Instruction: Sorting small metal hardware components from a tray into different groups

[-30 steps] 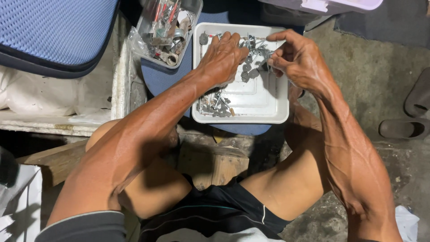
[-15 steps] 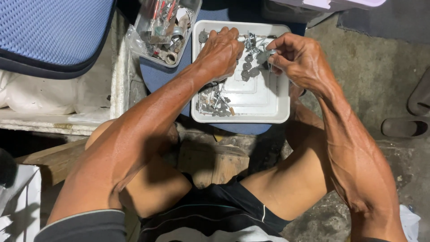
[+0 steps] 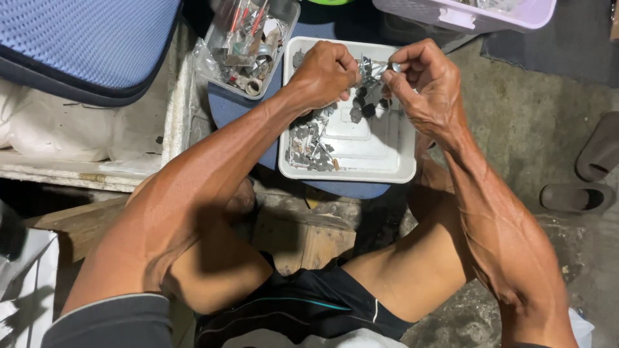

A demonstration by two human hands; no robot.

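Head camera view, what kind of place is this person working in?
Probably an informal home or backyard workshop at floor level. The person sits low over a white tray of small metal parts, beside a clear tub of hardware. The bare concrete floor and a sandal lying nearby also suggest it.

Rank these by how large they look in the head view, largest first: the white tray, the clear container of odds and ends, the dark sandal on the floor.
1. White tray, clearly the largest.
2. Clear container, smaller; its top is cut off by the frame edge.
3. Dark sandal, looks smallest, though close to the container in length, so that order is unsure.
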